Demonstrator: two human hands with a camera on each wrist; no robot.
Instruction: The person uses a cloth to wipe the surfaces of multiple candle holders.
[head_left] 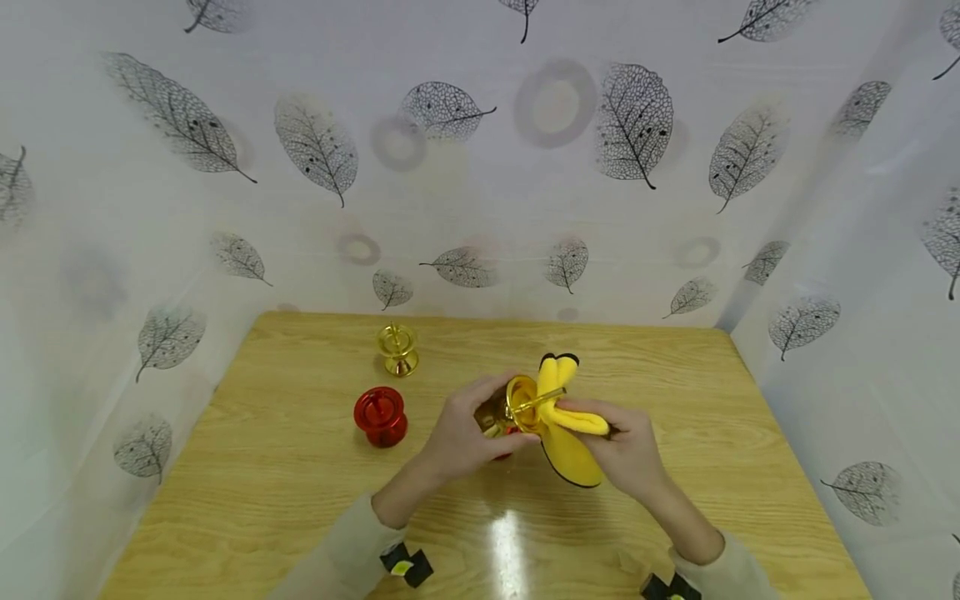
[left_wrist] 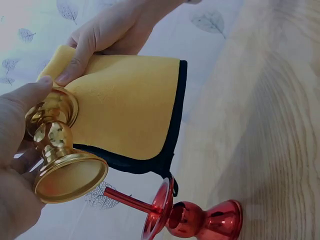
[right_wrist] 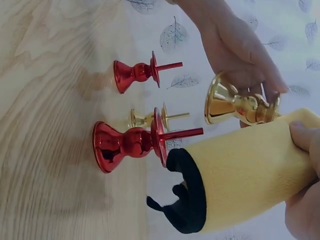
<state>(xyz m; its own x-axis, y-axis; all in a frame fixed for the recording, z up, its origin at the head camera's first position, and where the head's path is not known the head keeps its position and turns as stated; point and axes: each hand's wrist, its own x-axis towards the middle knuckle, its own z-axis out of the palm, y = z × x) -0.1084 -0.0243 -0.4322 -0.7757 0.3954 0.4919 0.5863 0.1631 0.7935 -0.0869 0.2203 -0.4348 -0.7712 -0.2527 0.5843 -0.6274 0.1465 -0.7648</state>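
My left hand (head_left: 459, 433) holds a shiny gold candlestick (left_wrist: 55, 137) tilted above the table, its cup and spike towards the right. In my right hand (head_left: 628, 450) is a folded yellow cloth (left_wrist: 125, 105) with black edging. The cloth touches the candlestick's cup, and part of it sits beside the spike. In the right wrist view the cloth (right_wrist: 255, 175) hangs down from the thumb and fingers. Just below the hands stands a red candlestick (right_wrist: 135, 142), mostly hidden in the head view.
Another red candlestick (head_left: 381, 417) stands upright left of my left hand. Behind it is a second gold candlestick (head_left: 397, 352), also upright. The wooden table (head_left: 247, 500) ends at a white curtain (head_left: 480, 192) with leaf prints at the back and sides.
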